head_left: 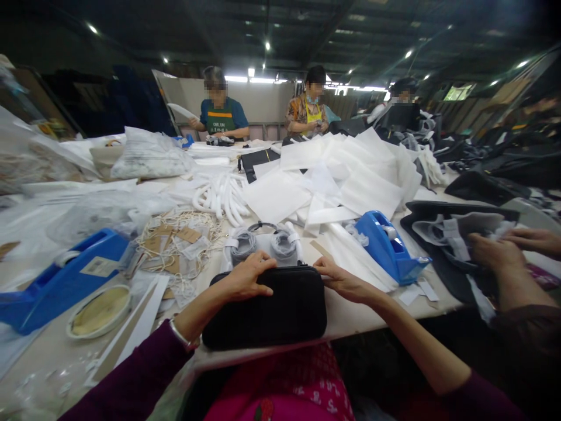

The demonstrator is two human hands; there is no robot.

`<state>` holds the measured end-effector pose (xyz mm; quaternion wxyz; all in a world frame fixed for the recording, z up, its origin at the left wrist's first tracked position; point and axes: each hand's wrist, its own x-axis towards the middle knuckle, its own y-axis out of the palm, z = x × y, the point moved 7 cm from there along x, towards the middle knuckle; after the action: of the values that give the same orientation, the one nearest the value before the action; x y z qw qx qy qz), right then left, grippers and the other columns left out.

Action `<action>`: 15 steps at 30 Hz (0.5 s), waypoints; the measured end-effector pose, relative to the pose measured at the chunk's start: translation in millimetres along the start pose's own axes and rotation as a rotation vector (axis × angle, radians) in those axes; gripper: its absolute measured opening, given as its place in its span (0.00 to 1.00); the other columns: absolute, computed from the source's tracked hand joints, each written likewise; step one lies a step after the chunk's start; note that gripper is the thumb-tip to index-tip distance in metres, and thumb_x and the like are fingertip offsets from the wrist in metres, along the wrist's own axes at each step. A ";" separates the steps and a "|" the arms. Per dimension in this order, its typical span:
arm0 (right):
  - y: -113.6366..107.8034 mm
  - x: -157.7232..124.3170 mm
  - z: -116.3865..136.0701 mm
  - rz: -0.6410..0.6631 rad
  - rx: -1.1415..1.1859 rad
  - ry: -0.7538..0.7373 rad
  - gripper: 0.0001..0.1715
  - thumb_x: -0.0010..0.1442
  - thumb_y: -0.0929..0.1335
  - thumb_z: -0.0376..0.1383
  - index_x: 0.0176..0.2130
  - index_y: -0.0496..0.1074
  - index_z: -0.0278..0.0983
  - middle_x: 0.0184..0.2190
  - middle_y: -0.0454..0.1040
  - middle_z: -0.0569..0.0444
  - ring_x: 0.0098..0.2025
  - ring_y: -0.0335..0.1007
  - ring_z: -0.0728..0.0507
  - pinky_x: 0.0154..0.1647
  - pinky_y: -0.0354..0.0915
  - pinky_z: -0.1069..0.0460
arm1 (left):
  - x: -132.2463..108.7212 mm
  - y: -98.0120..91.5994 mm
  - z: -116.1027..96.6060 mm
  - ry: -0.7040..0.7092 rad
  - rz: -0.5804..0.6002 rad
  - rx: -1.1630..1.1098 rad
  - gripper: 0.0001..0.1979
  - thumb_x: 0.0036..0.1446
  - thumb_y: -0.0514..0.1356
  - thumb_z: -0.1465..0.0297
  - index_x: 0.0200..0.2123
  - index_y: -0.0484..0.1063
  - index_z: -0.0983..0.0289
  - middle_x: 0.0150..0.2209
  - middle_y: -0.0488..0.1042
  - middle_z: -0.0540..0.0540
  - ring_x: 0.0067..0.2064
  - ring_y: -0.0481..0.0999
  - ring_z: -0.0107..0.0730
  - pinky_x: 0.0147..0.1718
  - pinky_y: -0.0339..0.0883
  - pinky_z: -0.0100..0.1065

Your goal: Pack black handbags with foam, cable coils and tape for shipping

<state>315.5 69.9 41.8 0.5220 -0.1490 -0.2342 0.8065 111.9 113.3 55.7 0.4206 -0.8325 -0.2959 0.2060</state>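
Observation:
A black bag (267, 310) with rounded corners and what looks like a zip along its top edge stands at the table's front edge. My left hand (249, 278) grips its top edge, thumb on the near face and fingers over the top. At the upper right corner, my right hand (339, 278) is closed in a pinch on the bag's edge; whether a zip pull is between the fingertips is hidden. Just behind the bag lie two coiled grey straps (243, 245) with white wrapping, and a dark handle loop (263, 226).
Blue tape dispensers stand left (96, 263) and right (390, 245). Stringed tags (179, 240), a round tin (100, 311) and white foam sheets (337, 175) cover the table. A co-worker's hands (499, 251) handle a black bag at right; other people work across the table.

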 end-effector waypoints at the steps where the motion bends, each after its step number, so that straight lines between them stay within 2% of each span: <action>1: -1.1 2.7 -1.3 -0.016 0.042 0.011 0.15 0.59 0.66 0.42 0.43 0.76 0.39 0.39 0.68 0.52 0.45 0.66 0.43 0.53 0.59 0.46 | 0.0 0.1 0.2 0.001 -0.001 0.002 0.23 0.46 0.67 0.68 0.47 0.68 0.59 0.51 0.63 0.55 0.54 0.63 0.45 0.53 0.60 0.43; 5: -4.2 10.5 -23.6 -0.252 0.397 0.184 0.21 0.44 0.75 0.38 0.39 0.72 0.36 0.31 0.74 0.54 0.36 0.71 0.44 0.41 0.65 0.48 | -0.1 -0.3 -0.8 -0.017 0.013 0.016 0.22 0.46 0.66 0.66 0.47 0.69 0.59 0.48 0.64 0.55 0.52 0.63 0.44 0.50 0.62 0.42; 7: -1.2 11.2 -30.7 -0.327 0.486 0.224 0.20 0.40 0.75 0.36 0.35 0.70 0.35 0.28 0.76 0.55 0.32 0.71 0.45 0.34 0.64 0.51 | -0.5 -1.5 -2.7 -0.027 0.022 0.025 0.21 0.47 0.66 0.66 0.46 0.69 0.59 0.47 0.65 0.55 0.51 0.63 0.44 0.49 0.62 0.41; 12: 5.8 9.3 -27.7 -0.231 0.454 0.216 0.16 0.41 0.74 0.33 0.34 0.70 0.34 0.26 0.77 0.55 0.29 0.72 0.47 0.32 0.64 0.53 | -1.1 -2.7 -6.3 -0.012 0.038 0.018 0.19 0.48 0.64 0.66 0.45 0.68 0.59 0.46 0.66 0.54 0.50 0.63 0.43 0.49 0.61 0.41; 15: -2.1 11.7 -23.9 -0.279 0.323 0.203 0.13 0.42 0.70 0.30 0.32 0.70 0.35 0.25 0.77 0.57 0.29 0.72 0.47 0.32 0.64 0.54 | -0.7 -2.1 -6.6 -0.002 0.040 0.009 0.19 0.48 0.63 0.66 0.45 0.67 0.58 0.46 0.66 0.53 0.50 0.64 0.43 0.49 0.61 0.40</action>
<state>323.8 86.7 22.8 0.6663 -0.1099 -0.0669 0.7345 114.6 109.9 61.2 0.4200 -0.8362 -0.2784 0.2165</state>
